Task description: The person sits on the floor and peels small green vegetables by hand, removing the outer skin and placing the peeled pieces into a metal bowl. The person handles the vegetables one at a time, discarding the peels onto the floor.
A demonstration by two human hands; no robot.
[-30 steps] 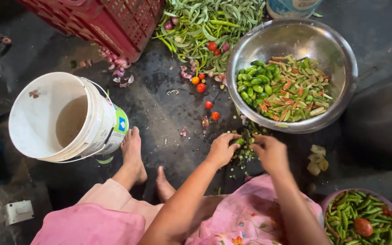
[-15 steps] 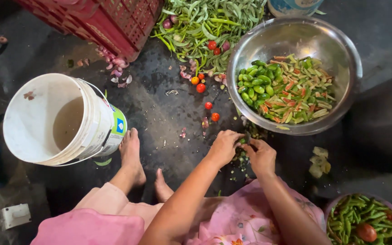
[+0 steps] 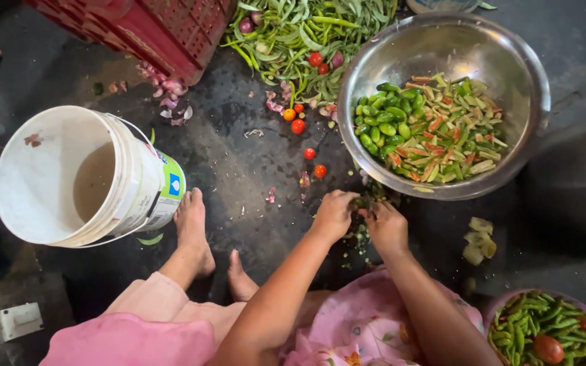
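Both hands closed together on small green vegetable pieces (image 3: 362, 202), on floor (image 3: 239, 156) just below steel bowl (image 3: 530, 102) rim. Left hand (image 3: 334, 215) curled, knuckles up; right hand (image 3: 386, 227) pinching same bunch. Exact piece held: cannot tell, fingers cover it. Step, judged: trimming or breaking greens by hand, mid-batch. Bowl part-filled with cut pods, chillies. Uncut greens pile (image 3: 306, 30) beyond, tomatoes (image 3: 300, 125) scattered near. Bucket (image 3: 83, 179) by foot (image 3: 191, 227). Next move calls for short lift over bowl rim, without spilling scraps.
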